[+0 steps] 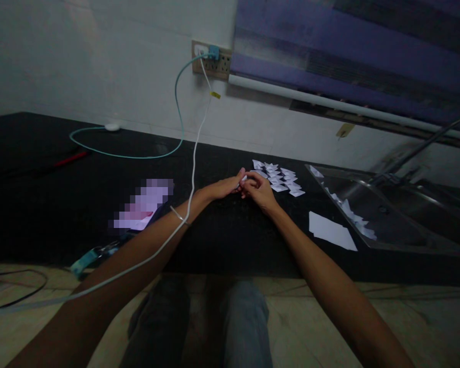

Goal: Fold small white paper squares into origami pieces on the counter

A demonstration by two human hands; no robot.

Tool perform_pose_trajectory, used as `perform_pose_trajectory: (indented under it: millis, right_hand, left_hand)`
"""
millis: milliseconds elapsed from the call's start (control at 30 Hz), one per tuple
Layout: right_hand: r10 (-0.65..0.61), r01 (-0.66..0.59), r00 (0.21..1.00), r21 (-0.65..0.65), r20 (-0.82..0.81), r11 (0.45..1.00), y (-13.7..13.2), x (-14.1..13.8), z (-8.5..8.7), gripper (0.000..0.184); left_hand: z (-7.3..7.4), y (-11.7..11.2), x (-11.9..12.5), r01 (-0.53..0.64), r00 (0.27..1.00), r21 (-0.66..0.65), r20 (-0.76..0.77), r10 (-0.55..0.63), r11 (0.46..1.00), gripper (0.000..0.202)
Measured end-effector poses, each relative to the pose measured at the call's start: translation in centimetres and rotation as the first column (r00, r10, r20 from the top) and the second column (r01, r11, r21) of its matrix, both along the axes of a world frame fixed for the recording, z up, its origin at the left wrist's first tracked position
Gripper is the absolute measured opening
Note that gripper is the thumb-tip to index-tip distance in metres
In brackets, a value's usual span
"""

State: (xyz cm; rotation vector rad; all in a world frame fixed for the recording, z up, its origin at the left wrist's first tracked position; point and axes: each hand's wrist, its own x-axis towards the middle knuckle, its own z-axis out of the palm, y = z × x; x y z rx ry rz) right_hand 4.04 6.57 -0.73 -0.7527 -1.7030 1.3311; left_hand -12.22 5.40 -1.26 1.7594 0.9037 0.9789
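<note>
As hands point(230, 186) point(263, 194) meet, fingers point(257, 178) bent, paper point(244, 178) between

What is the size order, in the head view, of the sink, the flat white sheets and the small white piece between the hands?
1. Sink, clearly largest
2. Flat white sheets
3. Small white piece, partly covered, but clearly smallest

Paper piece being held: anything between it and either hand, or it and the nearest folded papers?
Nothing visible separates the paper piece from the left hand or right hand; both hold it. Toward the folded papers, only the right hand lies between.
</note>
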Motion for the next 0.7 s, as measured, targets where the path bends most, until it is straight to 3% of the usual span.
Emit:
perform_pose_trajectory:
  millis: [167, 567, 700]
  right_hand:
    - [0.007, -0.007, 1.000, 0.024, 0.003, 1.000, 0.05, -0.01, -0.02, 0.036]
    - [0.029, -0.032, 0.999, 0.105, 0.029, 0.994, 0.83, -0.04, -0.87, 0.044]
    - [0.025, -0.030, 0.999, 0.134, 0.036, 0.991, 0.82, -0.10, -0.93, 0.044]
  left_hand:
    - [0.12, 0.10, 0.05, -0.044, 0.998, -0.028, -0.045, 0.043, 0.999, 0.073]
    - [-0.01, 0.09, -0.01, -0.010, 0.993, 0.050, -0.117, 0.016, 0.999, 0.078]
    - [-0.34, 0.31, -0.16, -0.030, 0.990, 0.052, -0.134, 0.037, 0.998, 0.070]
